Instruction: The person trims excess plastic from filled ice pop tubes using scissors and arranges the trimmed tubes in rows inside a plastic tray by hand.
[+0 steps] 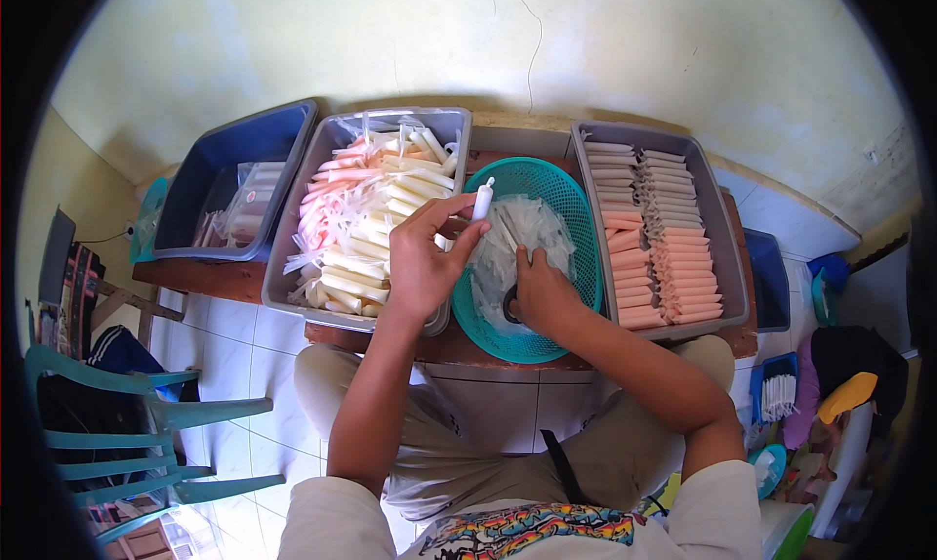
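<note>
My left hand [429,252] pinches a white filled plastic tube [482,203], like an ice pop, upright with a small knot at its top. Close to it, my right hand [549,294] is closed around scissors [511,304] with black handles, the blades pointing up and away from me. Both are over a round teal mesh basket [584,218] that holds clear plastic scraps [542,230]. To the left, a grey bin [283,257] is piled with pink and cream tubes [346,233] with loose plastic ends. The right-hand grey bin [737,257] has tubes [683,257] laid in neat rows.
A dark blue bin [176,213] with packed items stands far left on the wooden bench [220,277]. Green plastic chairs [146,414] are at lower left. Another blue bin [768,277] and a pile of cloth [859,374] lie to the right. The wall [439,42] rises behind.
</note>
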Tool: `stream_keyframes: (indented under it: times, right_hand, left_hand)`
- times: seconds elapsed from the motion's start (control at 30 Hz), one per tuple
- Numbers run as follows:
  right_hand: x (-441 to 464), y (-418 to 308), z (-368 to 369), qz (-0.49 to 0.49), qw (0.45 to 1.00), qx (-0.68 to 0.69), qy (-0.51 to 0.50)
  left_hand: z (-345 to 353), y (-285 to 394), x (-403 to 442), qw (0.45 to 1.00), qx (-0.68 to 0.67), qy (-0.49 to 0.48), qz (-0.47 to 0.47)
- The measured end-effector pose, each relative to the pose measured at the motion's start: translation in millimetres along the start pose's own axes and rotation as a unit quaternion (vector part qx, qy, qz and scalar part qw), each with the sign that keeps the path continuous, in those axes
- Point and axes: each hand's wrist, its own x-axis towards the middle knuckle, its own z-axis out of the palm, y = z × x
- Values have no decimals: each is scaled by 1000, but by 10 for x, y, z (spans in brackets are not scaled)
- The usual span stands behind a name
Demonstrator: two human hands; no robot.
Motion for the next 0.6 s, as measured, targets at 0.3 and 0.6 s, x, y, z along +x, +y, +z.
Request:
stream_keyframes:
  times: [0.3,0.6]
  right_hand:
    - [-25,-11,-93,7,999,36,-37]
    - [-248,95,-537,-85,992,80,53]
  left_hand:
    - [59,-25,1,1000,-7,1,16]
    - [237,-52,-45,995,-92,15,-26]
